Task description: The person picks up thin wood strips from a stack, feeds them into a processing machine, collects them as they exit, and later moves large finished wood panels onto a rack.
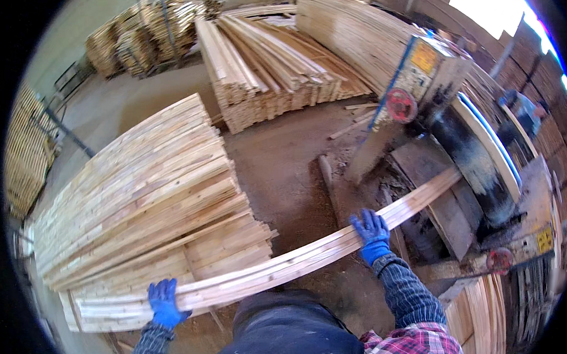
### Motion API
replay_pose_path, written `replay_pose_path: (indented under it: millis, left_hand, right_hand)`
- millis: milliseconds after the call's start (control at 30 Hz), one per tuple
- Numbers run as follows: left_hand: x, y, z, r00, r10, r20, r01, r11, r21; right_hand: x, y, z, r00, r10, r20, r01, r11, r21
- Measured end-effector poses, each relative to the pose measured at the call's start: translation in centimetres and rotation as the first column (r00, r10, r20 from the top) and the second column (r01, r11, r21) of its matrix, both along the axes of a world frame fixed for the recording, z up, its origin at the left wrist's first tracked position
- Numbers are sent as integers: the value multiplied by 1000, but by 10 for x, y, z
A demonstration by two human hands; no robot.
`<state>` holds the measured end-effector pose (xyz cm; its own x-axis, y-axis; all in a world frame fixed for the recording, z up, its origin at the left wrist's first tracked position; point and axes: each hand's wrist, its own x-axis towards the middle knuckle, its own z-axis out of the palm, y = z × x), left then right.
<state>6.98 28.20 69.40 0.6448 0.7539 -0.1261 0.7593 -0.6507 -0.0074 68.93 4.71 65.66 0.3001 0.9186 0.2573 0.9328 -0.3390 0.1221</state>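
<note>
Long pale wooden boards (pixel 268 269), lying side by side, stretch across in front of my body. Their right end reaches the dark rollers of a machine (pixel 467 152); their left end lies over a low stack of boards (pixel 152 181). My left hand (pixel 165 304), in a blue glove, is closed over the boards near their left end, fingers on top and thumb toward the near edge. Farther along, close to the machine, my right hand (pixel 372 236) grips them with its gloved fingers over the far edge. The undersides of both grips are hidden.
Red handwheels (pixel 401 105) (pixel 500 260) are on the machine's frame. Behind stand a loose pile of boards (pixel 273 71) and a tall stack (pixel 360 34). More boards (pixel 479 317) stand at the lower right. A person (pixel 523 112) is beyond the machine.
</note>
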Motion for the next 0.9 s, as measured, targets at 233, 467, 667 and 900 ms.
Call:
replay_pose_path:
  millis: [233, 467, 667, 900]
  left_hand:
    - [109, -26, -6, 995, 22, -100, -24, 1000, -16]
    - [120, -55, 23, 964, -137, 226, 144, 989, -15]
    - [-61, -16, 16, 999, -42, -23, 44, 991, 129]
    - [-49, 0, 19, 998, -23, -61, 20, 998, -60]
  right_hand:
    - [-112, 68, 49, 817, 446, -366, -474, 880, 14]
    - [-194, 113, 61, 432, 672, -601, -788, 606, 111]
    - [-170, 116, 70, 369, 583, -724, -757, 641, 130]
    - [-172, 148, 66, 534, 224, -815, -583, 795, -164]
